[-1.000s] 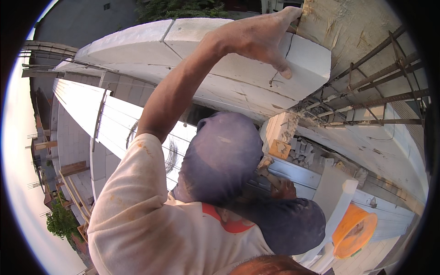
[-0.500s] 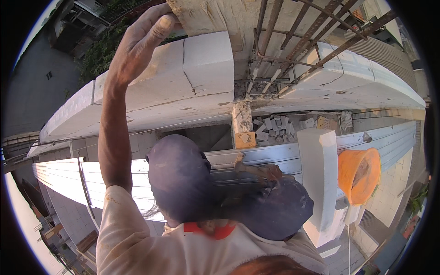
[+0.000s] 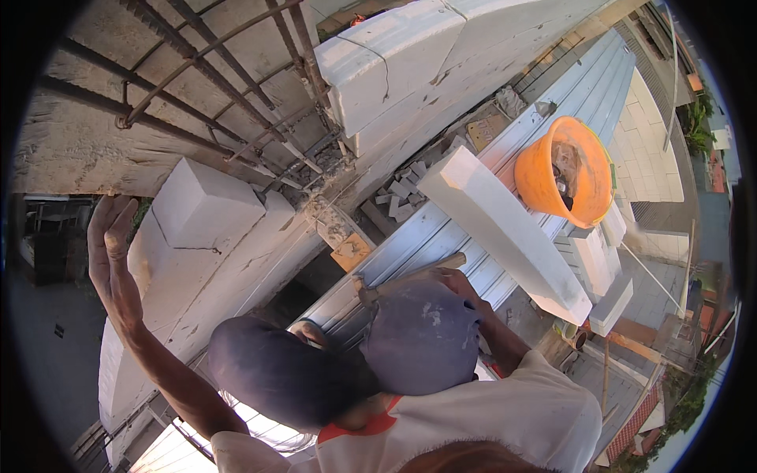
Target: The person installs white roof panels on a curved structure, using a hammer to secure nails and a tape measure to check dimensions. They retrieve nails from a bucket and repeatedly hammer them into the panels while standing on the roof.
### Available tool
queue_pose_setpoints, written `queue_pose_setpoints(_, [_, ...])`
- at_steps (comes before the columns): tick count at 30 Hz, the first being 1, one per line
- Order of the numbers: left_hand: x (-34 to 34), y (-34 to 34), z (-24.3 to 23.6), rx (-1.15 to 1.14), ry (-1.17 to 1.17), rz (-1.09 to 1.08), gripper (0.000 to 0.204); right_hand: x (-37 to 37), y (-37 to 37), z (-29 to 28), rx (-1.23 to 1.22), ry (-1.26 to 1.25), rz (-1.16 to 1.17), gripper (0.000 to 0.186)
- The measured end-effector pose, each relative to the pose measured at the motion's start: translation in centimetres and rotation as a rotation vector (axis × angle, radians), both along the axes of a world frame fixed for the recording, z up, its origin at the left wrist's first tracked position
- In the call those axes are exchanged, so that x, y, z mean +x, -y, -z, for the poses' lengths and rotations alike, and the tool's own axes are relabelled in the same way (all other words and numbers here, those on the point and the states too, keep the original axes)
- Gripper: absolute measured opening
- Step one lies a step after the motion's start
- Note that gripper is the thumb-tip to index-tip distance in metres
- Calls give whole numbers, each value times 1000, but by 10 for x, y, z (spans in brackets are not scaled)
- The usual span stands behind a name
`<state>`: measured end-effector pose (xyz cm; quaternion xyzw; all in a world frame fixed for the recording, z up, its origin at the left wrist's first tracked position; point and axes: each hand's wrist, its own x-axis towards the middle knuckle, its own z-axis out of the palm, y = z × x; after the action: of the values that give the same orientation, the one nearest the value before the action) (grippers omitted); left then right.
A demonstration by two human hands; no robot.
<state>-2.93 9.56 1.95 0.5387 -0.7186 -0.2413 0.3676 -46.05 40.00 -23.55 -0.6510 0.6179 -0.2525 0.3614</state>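
My left hand (image 3: 113,244) is raised at the left, fingers extended, tips at the edge of a rough concrete surface (image 3: 87,165) beside a white block wall (image 3: 197,205). My right hand (image 3: 457,288) grips a wooden-handled tool (image 3: 422,266), partly hidden by my dark-clad knee (image 3: 418,339), over ribbed metal sheeting (image 3: 426,229). A long white block (image 3: 497,229) lies right of that hand.
An orange bucket (image 3: 560,177) with dirty contents stands at the right. Rebar cages (image 3: 213,87) project at the upper left. Broken block pieces (image 3: 402,189) lie along the wall. A dark opening (image 3: 303,284) is below the wall; loose blocks (image 3: 599,260) sit at the right.
The view has swung right, bringing the bucket and rebar across the picture. My left hand has shifted from over the block top to the concrete edge. My right hand still holds the tool.
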Motion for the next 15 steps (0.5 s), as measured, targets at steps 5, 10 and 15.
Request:
queue_pose_setpoints(5, [16,-6,10,37,43,-27,79,-69,30,-119,-344,-56,377,16])
queue_pose_setpoints(10, [23,12,16,10,94,-29,74,-215,34,-176,-424,-221,885,28])
queue_pose_setpoints(15, [25,12,15,-40,310,-19,64,-365,49,-119,104,-699,779,21])
